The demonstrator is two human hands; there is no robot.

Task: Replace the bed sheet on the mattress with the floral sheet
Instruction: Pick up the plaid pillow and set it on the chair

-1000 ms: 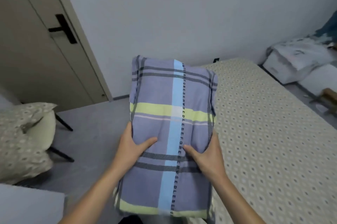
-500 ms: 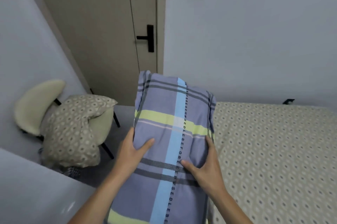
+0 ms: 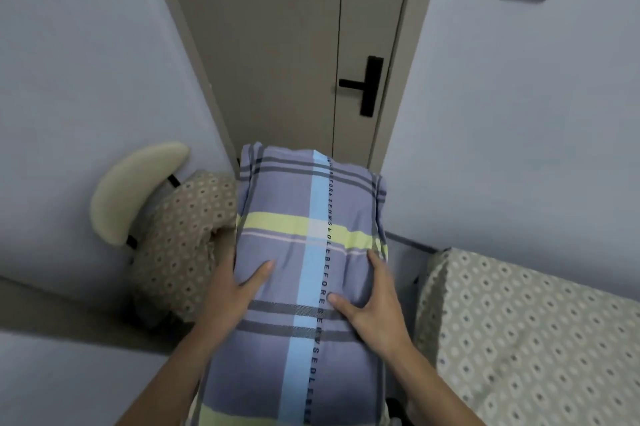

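Observation:
I carry a plaid pillow [image 3: 304, 252], purple-blue with yellow and light-blue stripes, in front of my chest. My left hand [image 3: 232, 290] grips its left side, thumb on top and fingers underneath. My right hand [image 3: 372, 301] grips its right side the same way. The mattress [image 3: 526, 332] lies at the lower right, covered by a beige sheet with a diamond dot pattern. No floral sheet is in view.
A cream chair [image 3: 128, 193] stands at the left with a beige patterned pillow [image 3: 183, 242] on its seat. A closed beige door [image 3: 294, 54] with a black handle [image 3: 367, 86] is straight ahead. A white surface [image 3: 62, 377] fills the lower left corner.
The view has swung left, away from the bed and toward the chair and door. Both hands keep the same hold on the plaid pillow, which now hangs beside the chair.

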